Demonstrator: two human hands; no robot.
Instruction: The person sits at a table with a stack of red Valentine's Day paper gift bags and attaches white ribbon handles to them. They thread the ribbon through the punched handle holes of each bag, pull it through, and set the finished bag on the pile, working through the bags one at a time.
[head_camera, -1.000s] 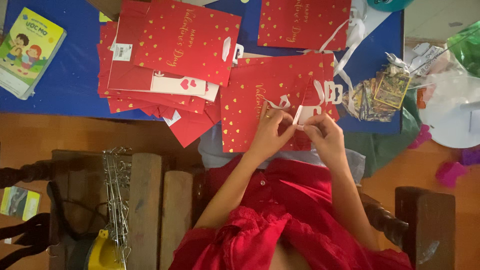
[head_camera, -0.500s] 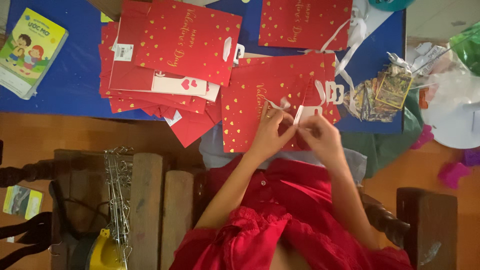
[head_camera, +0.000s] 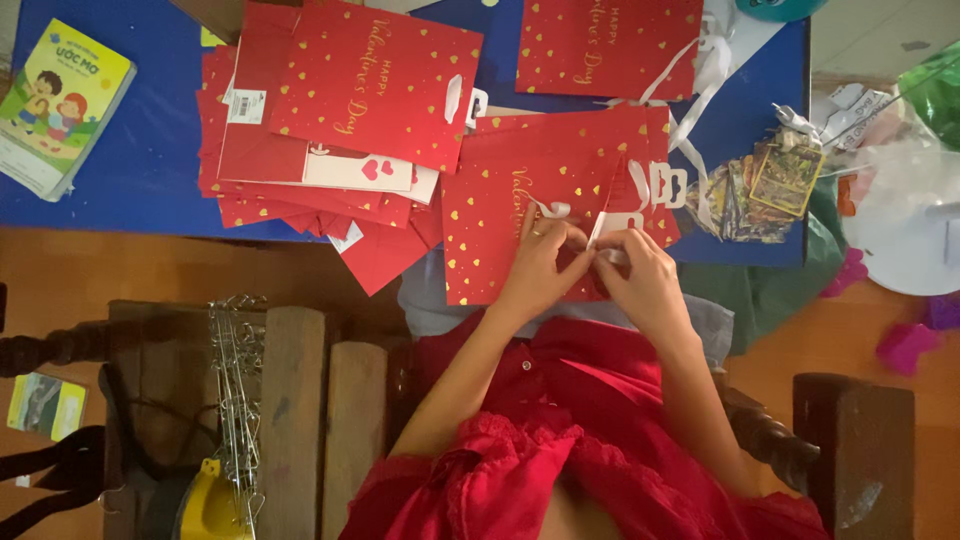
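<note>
Step in hand, judged from the view: fitting the white ribbon handle (head_camera: 610, 215) to the red gift bag (head_camera: 500, 235) lying flat at the near edge of the blue counter (head_camera: 150, 170), right of centre.

**Hand state**
- Left hand (head_camera: 540, 265): fingers pressed together on the bag face, tips pinching a ribbon end near the bag's top hem.
- Right hand (head_camera: 640, 280): fingers curled tight, pinching a small white bit — ribbon end or tab, cannot tell which.
- Both hands touch, thumb tips nearly meeting over the bag.

**Doing it well (judgement)**
1. Keep the bag flat on the counter; its near edge overhangs toward the lap, so hold it down w/ the left palm.
2. Feed the ribbon end straight thru the punched hole — no twist.
3. Pull slack evenly, keep the loop clear of the neighbouring pile.
4. Pinch close to the ribbon tip; a long free end will fold.

**Orientation**
- Bag's long axis runs approx. far-to-near across the counter.
- Its mouth w/ white handle cutout (head_camera: 668, 185) appears to face the counter's right edge; gold script runs sideways.

**Nearby**
- Stack of red bags (head_camera: 330, 130) toward the left part of the counter.
- One more red bag (head_camera: 610, 45) at the far edge.
- Picture book (head_camera: 65, 105) at the far-left corner.
</note>
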